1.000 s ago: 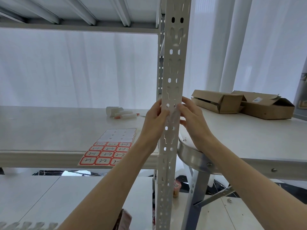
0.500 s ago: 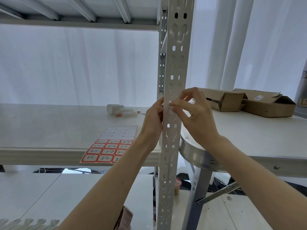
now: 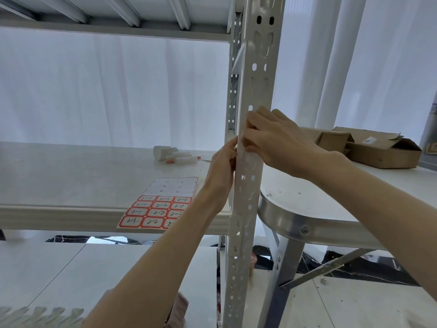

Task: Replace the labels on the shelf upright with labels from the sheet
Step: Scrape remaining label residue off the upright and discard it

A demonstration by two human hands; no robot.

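Observation:
The white perforated shelf upright [image 3: 254,67] rises through the middle of the view. My right hand [image 3: 276,140] lies across its front at shelf height, fingertips curled onto the top of a pale label [image 3: 249,159] stuck on the upright. My left hand [image 3: 222,166] grips the upright's left edge just below, thumb against the metal. The label sheet [image 3: 160,207] lies on the shelf board [image 3: 71,176] left of the upright. Its near rows hold red-bordered handwritten labels and its far rows are peeled blank.
White tubes and a small roll [image 3: 175,156] lie further back on the shelf. A round metal-rimmed table [image 3: 307,226] stands right of the upright, with open cardboard boxes [image 3: 378,147] on it. A lower shelf board [image 3: 71,268] sits beneath. White curtains hang behind.
My right hand has moved up the upright from beside the label and now lies flat across its front. My left hand has stayed at the left edge. The view has tilted slightly upward.

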